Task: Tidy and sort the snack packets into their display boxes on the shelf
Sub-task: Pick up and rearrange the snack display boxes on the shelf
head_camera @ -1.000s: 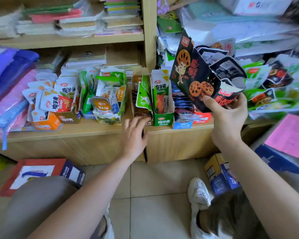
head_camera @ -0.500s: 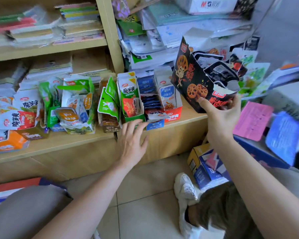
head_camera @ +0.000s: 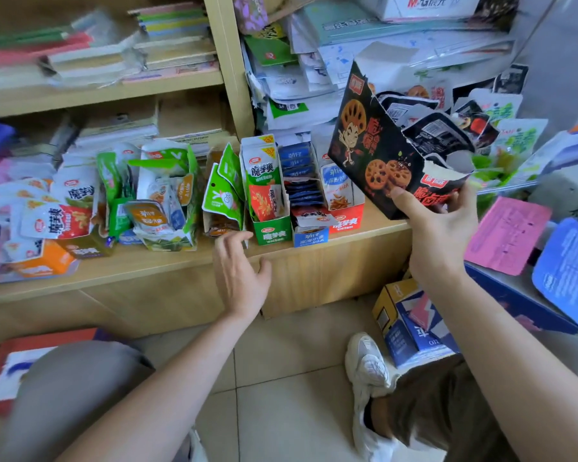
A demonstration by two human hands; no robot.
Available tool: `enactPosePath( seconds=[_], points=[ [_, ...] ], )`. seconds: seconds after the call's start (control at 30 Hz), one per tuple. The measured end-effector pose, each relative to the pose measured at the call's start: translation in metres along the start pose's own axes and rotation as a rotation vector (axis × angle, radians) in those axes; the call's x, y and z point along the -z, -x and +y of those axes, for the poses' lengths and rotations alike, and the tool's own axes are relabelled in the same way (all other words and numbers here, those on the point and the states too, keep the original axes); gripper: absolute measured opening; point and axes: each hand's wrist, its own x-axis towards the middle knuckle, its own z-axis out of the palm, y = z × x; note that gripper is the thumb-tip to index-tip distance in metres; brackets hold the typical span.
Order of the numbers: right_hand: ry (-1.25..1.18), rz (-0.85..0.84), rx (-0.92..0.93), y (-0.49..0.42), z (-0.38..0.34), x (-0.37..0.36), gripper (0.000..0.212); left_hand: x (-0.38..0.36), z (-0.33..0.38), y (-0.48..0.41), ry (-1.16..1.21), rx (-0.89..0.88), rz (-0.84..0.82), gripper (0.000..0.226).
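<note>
Okay, right grip (head_camera: 437,228) is clamped on the black display box (head_camera: 377,151), thumb on the front panel and fingers curled round the low front corner. The box is off the shelf (head_camera: 147,265), tilted, held over the shelf's right end just past the red box (head_camera: 346,223). Black packets (head_camera: 437,135) sit loose inside, some poking above the torn rim. Left grip (head_camera: 239,271) is apart, fingers spread, holding nothing. It hovers at the shelf's front edge just below the brown box (head_camera: 221,225) and green box (head_camera: 272,233).

Step, as I read it: seat the black box in the row.

- Level it first. The tilt plus a one-corner hold could let packets slide out.
- Bring the left grip to the box's far side for support. It's thin card with a torn rim, so it likely flexes.
- Set it down beside the red box, front flush with the shelf edge like the green box and blue box (head_camera: 309,238).
- The spot there is hidden behind the held box, so I cannot tell if it fits. The left grip may need to nudge the row leftward first.
- Watch the loose packets (head_camera: 514,135) piled behind on the right; they could snag or get knocked.
</note>
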Motion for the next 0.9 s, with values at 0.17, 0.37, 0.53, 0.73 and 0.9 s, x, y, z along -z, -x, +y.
enactPosePath(
  seconds=[0.17, 0.37, 0.53, 0.73, 0.9],
  points=[
    [-0.015, -0.084, -0.003, 0.010, 0.001, -0.017, 0.071, 0.007, -0.018, -0.016, -0.084, 0.262, -0.025, 0.077],
    [-0.007, -0.140, 0.003, 0.023, 0.002, -0.032, 0.065, 0.006, -0.039, -0.023, 0.055, 0.456, -0.050, 0.104],
    [-0.012, -0.166, 0.001, 0.028, 0.004, -0.043, 0.063, 0.001, -0.037, -0.037, 0.026, 0.519, -0.048, 0.113],
    [-0.017, -0.180, 0.011, 0.029, 0.004, -0.051, 0.058, 0.005, -0.038, -0.046, 0.050, 0.525, -0.001, 0.087],
    [-0.062, -0.170, 0.001, 0.026, -0.001, -0.054, 0.063, 0.019, -0.035, -0.042, 0.114, 0.487, 0.103, 0.078]
  ],
)
